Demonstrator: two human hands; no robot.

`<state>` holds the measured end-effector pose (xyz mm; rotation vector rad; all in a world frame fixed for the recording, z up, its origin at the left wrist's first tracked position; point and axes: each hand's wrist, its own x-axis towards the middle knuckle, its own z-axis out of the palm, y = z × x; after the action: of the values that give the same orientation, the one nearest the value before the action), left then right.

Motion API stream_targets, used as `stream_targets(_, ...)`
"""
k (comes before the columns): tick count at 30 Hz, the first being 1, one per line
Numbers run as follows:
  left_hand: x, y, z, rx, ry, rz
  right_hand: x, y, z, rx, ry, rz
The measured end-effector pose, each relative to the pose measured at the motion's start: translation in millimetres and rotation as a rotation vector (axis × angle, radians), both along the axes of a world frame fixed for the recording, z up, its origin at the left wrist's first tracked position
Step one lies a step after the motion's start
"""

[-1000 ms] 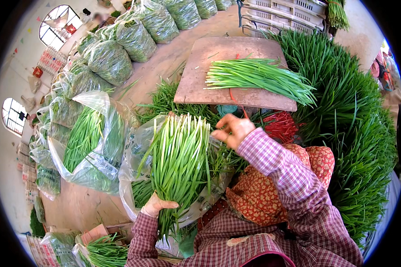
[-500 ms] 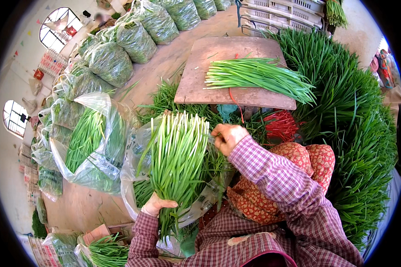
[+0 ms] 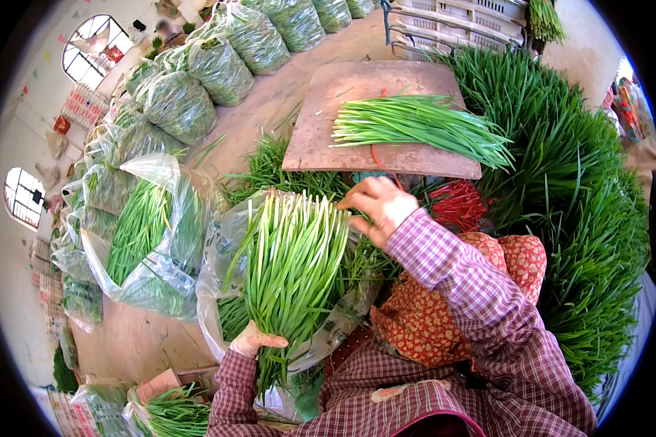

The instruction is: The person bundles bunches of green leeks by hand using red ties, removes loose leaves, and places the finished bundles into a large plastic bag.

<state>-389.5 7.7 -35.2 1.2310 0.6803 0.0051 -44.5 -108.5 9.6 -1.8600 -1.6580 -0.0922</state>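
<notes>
A thick bunch of garlic chives [image 3: 293, 255] stands with its white stem ends up, slightly tilted. My left hand [image 3: 256, 339] is closed round its lower, leafy part, the thumb lying across the front. At the bunch's upper right edge is my right hand [image 3: 377, 207], its index finger and thumb parted at the outermost white stems. Any single stem between those fingertips is too small to make out. Behind the bunch spreads an opened clear plastic bag [image 3: 210, 295] with more greens in it. Another pile of chives [image 3: 419, 125] lies on a brown board [image 3: 317, 98] beyond my hands.
Red ties [image 3: 458, 205] lie below the board's right side. A large heap of chives [image 3: 583, 218] fills the right. On the left stands an open bag of chives [image 3: 142, 226]; a row of filled bags [image 3: 178, 105] runs behind it. White crates [image 3: 463, 25] are stacked at the back.
My right hand has moved up slightly and its fingers have spread from a closed pinch. The held bunch has sunk a little, its stem ends fanned more to the right.
</notes>
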Motion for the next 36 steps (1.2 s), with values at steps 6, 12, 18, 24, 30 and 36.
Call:
stream_targets(6,2,0,1,0.000,0.081,-0.025,-11,9,-4,0.177,0.036,0.175)
stream_targets(12,13,-7,22,-0.110,0.118,0.027,5,12,-13,0.112,-0.023,0.089)
stream_targets(18,1,-1,-8,0.051,0.057,-0.034,53,-4,-9,-0.051,-0.063,-0.327)
stream_targets(24,-3,-2,0,-0.076,0.054,0.021,34,-17,-6,-0.236,-0.089,-0.237)
stream_targets(30,5,-1,-1,-0.047,0.024,-0.022,-8,-3,-8,0.005,-0.083,0.183)
stream_targets(36,0,-1,2,-0.068,0.117,0.016,-16,3,-6,0.077,-0.058,0.306)
